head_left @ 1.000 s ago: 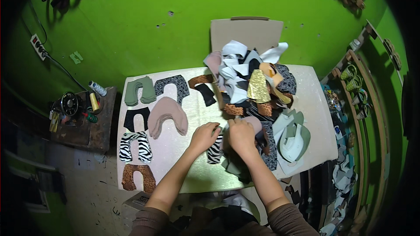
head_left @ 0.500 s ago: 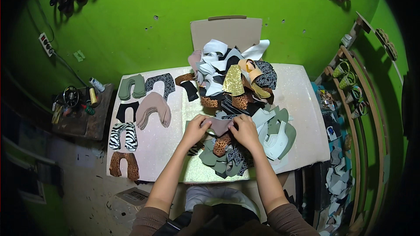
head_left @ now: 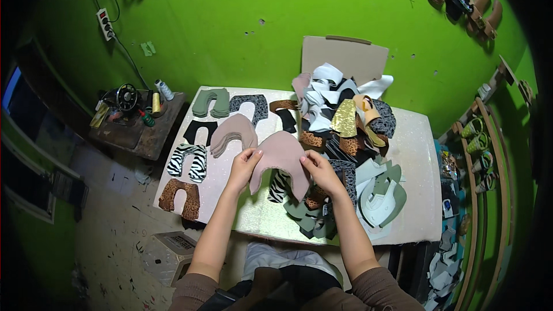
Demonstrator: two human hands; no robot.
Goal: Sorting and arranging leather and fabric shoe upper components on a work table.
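A dusty pink U-shaped shoe upper piece (head_left: 280,152) is held up over the table, its curved end away from me and its two legs toward me. My left hand (head_left: 245,165) pinches its left edge and my right hand (head_left: 321,171) its right edge. Left of it lies a stack of like pink pieces (head_left: 233,131). Around that stack are green U-shaped pieces (head_left: 210,102), grey patterned ones (head_left: 252,106), a black one (head_left: 200,132), zebra-striped ones (head_left: 187,163) and leopard-print ones (head_left: 178,197). Another zebra-striped piece (head_left: 278,188) shows below the held piece.
A mixed heap of cut pieces (head_left: 345,118) rises at the back right before a cardboard panel (head_left: 344,57). White and green pieces (head_left: 380,198) lie at the right on the pale table (head_left: 415,213). Sandals (head_left: 475,8) hang on the wall; a sewing machine (head_left: 125,99) stands far left.
My hands have lifted the pink piece from above the loose pile, opened it out and brought it left, nearer the pink stack. The view has swung left.
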